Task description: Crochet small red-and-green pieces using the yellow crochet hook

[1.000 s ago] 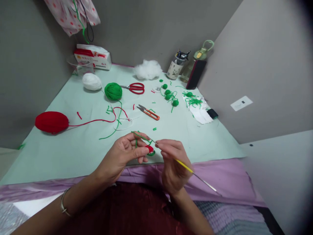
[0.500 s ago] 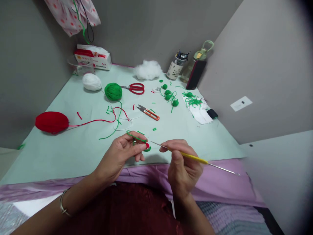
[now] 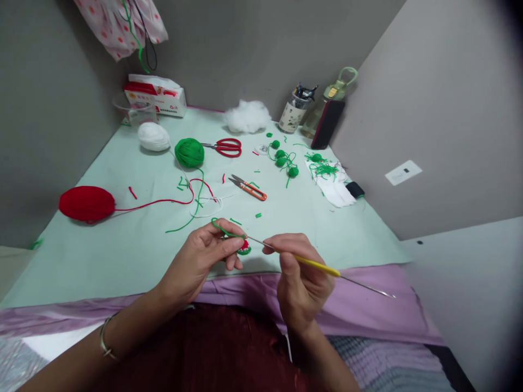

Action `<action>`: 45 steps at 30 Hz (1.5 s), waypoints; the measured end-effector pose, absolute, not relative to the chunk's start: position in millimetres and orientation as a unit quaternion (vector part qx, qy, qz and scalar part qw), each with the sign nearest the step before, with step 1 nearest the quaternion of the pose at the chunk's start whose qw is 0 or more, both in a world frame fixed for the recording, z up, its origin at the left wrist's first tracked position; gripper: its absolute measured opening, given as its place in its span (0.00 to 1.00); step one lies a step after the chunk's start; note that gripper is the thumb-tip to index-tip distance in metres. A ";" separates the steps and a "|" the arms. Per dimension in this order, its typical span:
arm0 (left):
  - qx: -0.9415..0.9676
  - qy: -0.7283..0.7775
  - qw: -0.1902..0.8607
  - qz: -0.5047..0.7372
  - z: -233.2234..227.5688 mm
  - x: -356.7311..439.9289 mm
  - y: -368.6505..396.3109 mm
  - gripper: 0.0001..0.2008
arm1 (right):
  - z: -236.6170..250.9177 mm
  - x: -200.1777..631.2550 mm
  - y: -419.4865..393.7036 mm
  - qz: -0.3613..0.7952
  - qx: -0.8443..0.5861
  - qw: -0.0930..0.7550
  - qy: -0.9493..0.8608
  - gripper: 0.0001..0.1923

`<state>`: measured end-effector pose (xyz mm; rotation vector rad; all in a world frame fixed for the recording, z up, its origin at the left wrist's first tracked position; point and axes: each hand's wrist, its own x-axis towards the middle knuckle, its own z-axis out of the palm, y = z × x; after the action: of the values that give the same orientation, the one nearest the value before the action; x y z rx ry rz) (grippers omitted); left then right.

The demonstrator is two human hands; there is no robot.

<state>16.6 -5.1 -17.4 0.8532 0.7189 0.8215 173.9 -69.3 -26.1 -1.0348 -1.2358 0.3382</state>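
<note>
One small red and green piece point(image 3: 244, 249) is sitting over the bench point(image 3: 134, 256), on the near side of the orange snips point(image 3: 256, 192). The left hand point(image 3: 203, 247) is pinching it between thumb and fingers, with green yarn point(image 3: 223, 229) looping over one finger. The right hand point(image 3: 304, 277) is pinching a yellow hook point(image 3: 321, 265) like a pencil. The hook's thin tip is meeting the piece, maybe going under a loop; it is too tiny to tell. Pinching close to the tip, having the yarn a bit snug and turning gently should be helping loops slide.
</note>
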 end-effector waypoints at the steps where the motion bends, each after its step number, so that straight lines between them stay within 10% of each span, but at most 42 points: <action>1: 0.395 0.334 0.767 0.380 -17.1 16.8 -4.7 0.06 | -25.8 173.8 -69.9 0.149 -0.459 0.679 -0.553 0.14; 20: 0.630 0.418 0.527 0.390 -17.9 16.6 -7.8 0.13 | -13.9 177.5 -51.2 0.164 -0.544 0.470 -0.676 0.04; 45: 0.409 0.336 0.749 0.398 -17.1 11.8 -1.9 0.08 | -21.9 183.7 -47.4 0.381 -0.506 0.652 -0.418 0.16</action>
<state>11.8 -1.9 -17.1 0.8939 0.7345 0.8706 183.7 -47.4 -21.9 -1.1484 -0.9479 0.8653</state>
